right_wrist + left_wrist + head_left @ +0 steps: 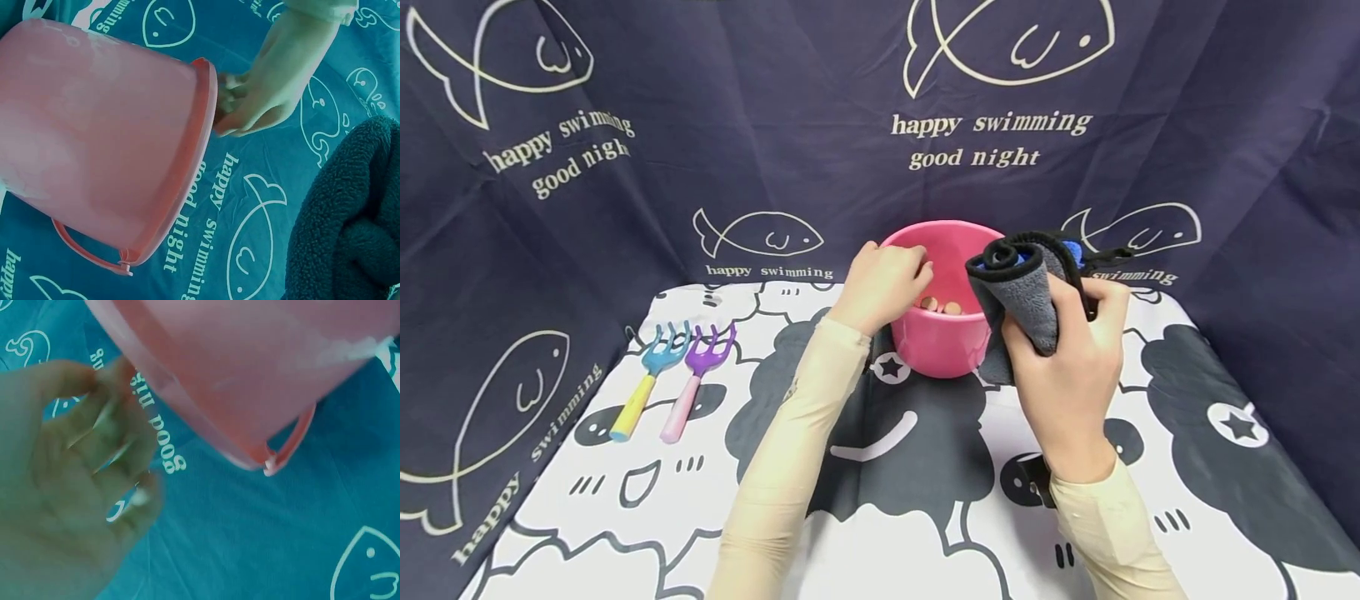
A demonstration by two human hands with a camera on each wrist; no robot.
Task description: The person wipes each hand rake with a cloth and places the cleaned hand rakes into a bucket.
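In the head view my right hand grips a rolled grey towel with black edging and some blue showing, held up at the right side of the pink bucket. The towel's plush pile fills the lower right of the right wrist view. My left hand is over the bucket's left rim, its fingers toward the opening. Loosely bent, spread fingers show in the left wrist view beside the bucket's rim, with nothing visible in them. Small round tan pieces show inside the bucket.
Two toy hand rakes lie at the left of the table: one with blue tines and a yellow handle, one purple with a pink handle. A cartoon-print cloth covers the table. Dark fish-print curtains stand behind and at the sides.
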